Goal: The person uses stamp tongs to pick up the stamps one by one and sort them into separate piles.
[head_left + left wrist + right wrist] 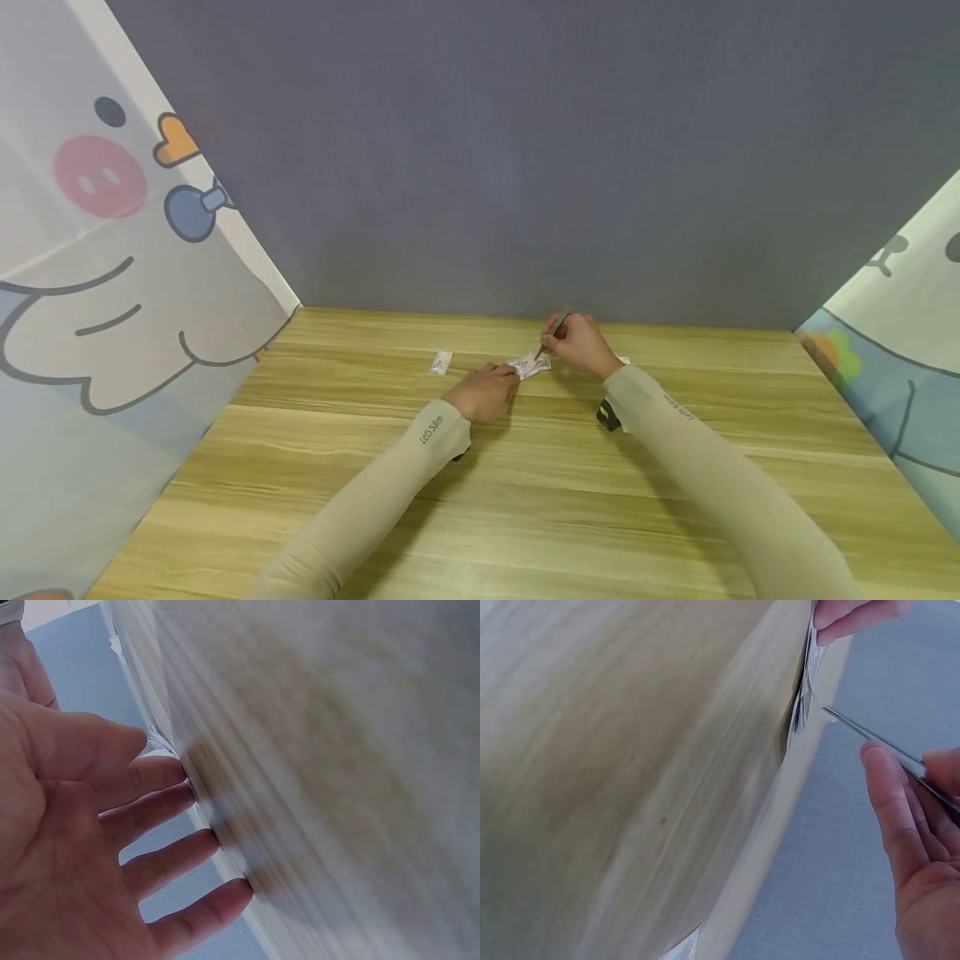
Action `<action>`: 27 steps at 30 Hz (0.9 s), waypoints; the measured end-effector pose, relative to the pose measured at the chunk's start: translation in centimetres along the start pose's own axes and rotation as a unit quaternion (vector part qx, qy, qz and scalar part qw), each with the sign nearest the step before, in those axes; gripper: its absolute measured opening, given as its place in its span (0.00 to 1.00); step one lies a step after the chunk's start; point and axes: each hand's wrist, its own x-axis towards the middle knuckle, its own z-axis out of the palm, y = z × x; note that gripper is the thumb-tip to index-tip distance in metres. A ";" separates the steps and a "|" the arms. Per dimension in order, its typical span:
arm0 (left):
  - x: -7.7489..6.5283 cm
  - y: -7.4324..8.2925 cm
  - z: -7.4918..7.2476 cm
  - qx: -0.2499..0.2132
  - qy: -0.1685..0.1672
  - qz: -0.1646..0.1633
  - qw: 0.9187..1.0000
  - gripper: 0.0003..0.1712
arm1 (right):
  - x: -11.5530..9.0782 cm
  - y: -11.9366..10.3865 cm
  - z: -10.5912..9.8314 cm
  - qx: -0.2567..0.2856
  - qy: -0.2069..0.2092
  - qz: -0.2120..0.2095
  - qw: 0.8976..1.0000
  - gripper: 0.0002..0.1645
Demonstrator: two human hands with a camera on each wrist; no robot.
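Observation:
In the head view a small printed paper piece (527, 367), white with bluish markings, lies on the wooden table. My left hand (486, 392) reaches it from the left, its fingers nearly straight and the fingertips at its edge. The left wrist view shows those fingertips (234, 892) resting along the tabletop. My right hand (583, 343) pinches a pair of metal tweezers (885, 744) between thumb and fingers. Their tips point down over the paper piece. From the right wrist view, the paper (804, 701) looks like several thin layers, a thin flap lifted near the tweezer tips.
A small white printed card (441, 362) lies left of my left hand. Another white piece (684, 946) lies to the right, partly hidden by my right wrist in the head view. A grey panel (525, 167) stands behind the table (517, 517), with cartoon-printed cloths at both sides.

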 end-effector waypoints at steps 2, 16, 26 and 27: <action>0.1 0.0 0.1 0.002 -0.001 0.000 1.000 0.27 | 0.0 0.0 0.1 -0.001 0.002 0.000 1.000 0.03; -0.2 -0.1 0.1 -0.010 0.005 0.000 1.000 0.26 | -0.6 -2.3 -1.9 -0.025 0.026 -0.017 0.999 0.06; -1.0 -0.4 0.0 -0.032 0.039 0.011 0.999 0.25 | -1.1 -3.6 -3.2 -0.040 0.047 -0.052 0.997 0.04; -1.1 -0.5 0.0 -0.033 0.041 0.014 0.999 0.25 | -1.1 -3.7 -3.2 -0.037 0.046 -0.050 0.997 0.04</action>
